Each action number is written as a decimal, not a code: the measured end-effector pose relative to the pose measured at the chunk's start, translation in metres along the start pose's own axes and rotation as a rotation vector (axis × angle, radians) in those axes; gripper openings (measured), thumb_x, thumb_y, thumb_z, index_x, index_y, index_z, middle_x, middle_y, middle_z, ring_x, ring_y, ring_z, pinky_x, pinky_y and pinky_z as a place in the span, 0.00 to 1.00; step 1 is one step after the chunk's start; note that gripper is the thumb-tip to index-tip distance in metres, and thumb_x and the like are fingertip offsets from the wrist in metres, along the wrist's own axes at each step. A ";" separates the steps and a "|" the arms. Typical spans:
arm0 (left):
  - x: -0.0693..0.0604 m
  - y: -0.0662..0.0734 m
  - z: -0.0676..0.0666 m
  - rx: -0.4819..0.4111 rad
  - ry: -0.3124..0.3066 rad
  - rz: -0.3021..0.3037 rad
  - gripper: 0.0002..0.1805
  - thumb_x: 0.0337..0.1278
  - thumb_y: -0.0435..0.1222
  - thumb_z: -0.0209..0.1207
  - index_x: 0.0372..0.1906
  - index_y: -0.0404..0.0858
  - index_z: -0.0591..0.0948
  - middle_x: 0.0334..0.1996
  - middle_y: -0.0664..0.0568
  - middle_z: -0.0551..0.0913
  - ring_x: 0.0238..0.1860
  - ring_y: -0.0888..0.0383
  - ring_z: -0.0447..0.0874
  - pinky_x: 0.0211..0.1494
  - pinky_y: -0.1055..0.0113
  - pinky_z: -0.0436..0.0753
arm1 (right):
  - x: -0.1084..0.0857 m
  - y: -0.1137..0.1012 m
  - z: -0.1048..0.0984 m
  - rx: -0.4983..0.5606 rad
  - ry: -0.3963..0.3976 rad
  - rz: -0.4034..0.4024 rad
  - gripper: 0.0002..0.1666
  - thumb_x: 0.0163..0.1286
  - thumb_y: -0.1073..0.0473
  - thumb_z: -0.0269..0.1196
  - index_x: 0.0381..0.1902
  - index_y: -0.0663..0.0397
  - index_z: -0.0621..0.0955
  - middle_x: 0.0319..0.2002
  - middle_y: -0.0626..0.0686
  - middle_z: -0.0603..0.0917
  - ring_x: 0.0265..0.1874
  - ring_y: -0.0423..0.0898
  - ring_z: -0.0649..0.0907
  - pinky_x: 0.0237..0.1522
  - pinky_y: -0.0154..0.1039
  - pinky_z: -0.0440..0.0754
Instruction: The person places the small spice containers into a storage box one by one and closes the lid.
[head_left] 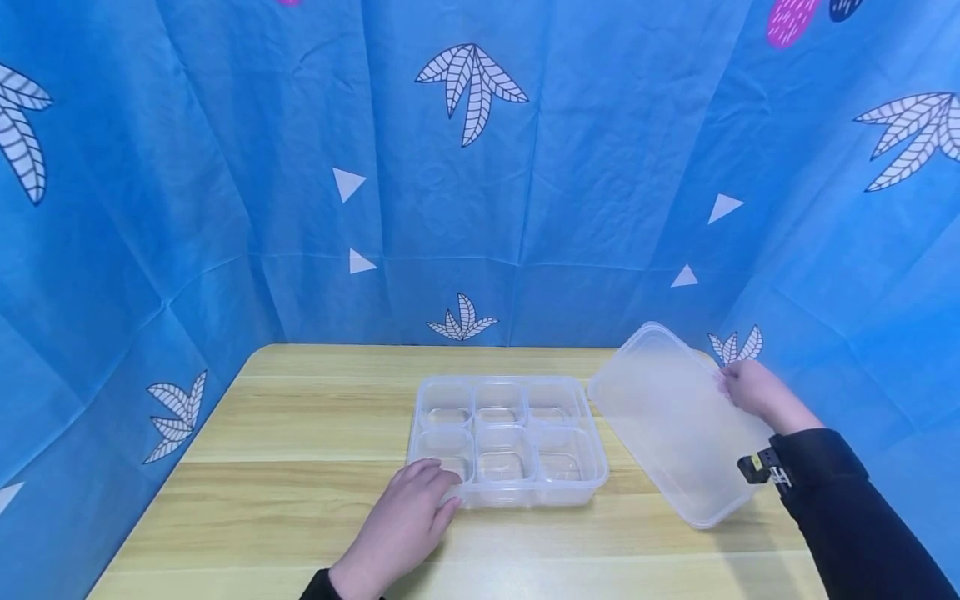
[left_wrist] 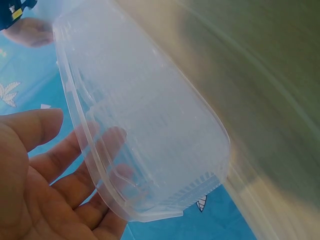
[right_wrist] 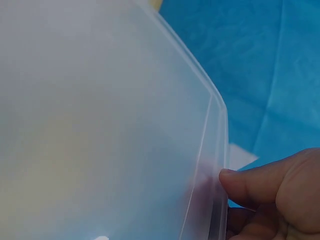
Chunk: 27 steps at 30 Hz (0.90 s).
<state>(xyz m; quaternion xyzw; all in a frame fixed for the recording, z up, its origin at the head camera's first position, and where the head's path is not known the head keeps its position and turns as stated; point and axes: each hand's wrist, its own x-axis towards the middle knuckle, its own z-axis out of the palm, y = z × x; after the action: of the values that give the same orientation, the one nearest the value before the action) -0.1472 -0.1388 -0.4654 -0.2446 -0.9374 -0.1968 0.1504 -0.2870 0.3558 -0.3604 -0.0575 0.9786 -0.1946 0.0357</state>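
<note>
A clear plastic box (head_left: pixel 525 496) with several compartments stands on the table. My left hand (head_left: pixel 408 517) is at its front left corner, fingers over the rim; in the left wrist view the fingers (left_wrist: pixel 107 145) are spread loosely at the box (left_wrist: pixel 165 105), thumb apart from it. At the right, my right hand (head_left: pixel 757 392) holds a translucent lid (head_left: pixel 675 417) by its edge, tilted, beside the box. The right wrist view shows the thumb (right_wrist: pixel 250 187) on the rim of the lid (right_wrist: pixel 125 115), the other fingers partly hidden behind it.
The light wooden table (head_left: pixel 300 483) extends left of the box and in front of it. A blue curtain (head_left: pixel 585 183) with leaf and triangle prints hangs behind the table and along both sides.
</note>
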 end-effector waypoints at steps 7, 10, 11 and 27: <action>-0.001 0.000 0.000 0.010 0.005 0.005 0.11 0.65 0.41 0.63 0.47 0.40 0.84 0.47 0.52 0.86 0.59 0.47 0.78 0.65 0.47 0.72 | -0.005 -0.028 -0.004 -0.041 0.035 -0.023 0.19 0.74 0.68 0.50 0.53 0.85 0.73 0.48 0.79 0.78 0.46 0.74 0.78 0.47 0.65 0.78; -0.001 0.000 0.000 0.011 0.006 0.005 0.11 0.64 0.41 0.64 0.47 0.40 0.84 0.47 0.52 0.86 0.59 0.47 0.78 0.65 0.47 0.72 | -0.009 -0.041 -0.007 -0.050 0.053 -0.026 0.19 0.75 0.69 0.49 0.54 0.85 0.72 0.46 0.78 0.78 0.42 0.71 0.80 0.43 0.62 0.79; -0.001 0.000 0.000 0.011 0.005 0.005 0.11 0.64 0.41 0.64 0.47 0.40 0.84 0.47 0.52 0.86 0.59 0.47 0.78 0.65 0.47 0.72 | -0.010 -0.045 -0.008 -0.048 0.062 -0.031 0.19 0.75 0.69 0.50 0.53 0.85 0.73 0.44 0.77 0.79 0.39 0.69 0.80 0.40 0.59 0.80; 0.000 -0.001 0.000 0.003 -0.009 -0.003 0.12 0.65 0.41 0.63 0.48 0.40 0.84 0.48 0.50 0.86 0.58 0.47 0.79 0.65 0.46 0.72 | -0.019 -0.094 -0.019 -0.056 0.144 -0.175 0.19 0.78 0.67 0.50 0.59 0.78 0.74 0.54 0.76 0.77 0.54 0.73 0.75 0.54 0.67 0.73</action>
<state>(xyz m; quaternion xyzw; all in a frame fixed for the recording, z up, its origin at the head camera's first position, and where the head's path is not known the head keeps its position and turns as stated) -0.1474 -0.1398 -0.4662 -0.2438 -0.9387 -0.1947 0.1463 -0.2609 0.2794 -0.3060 -0.1297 0.9749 -0.1730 -0.0532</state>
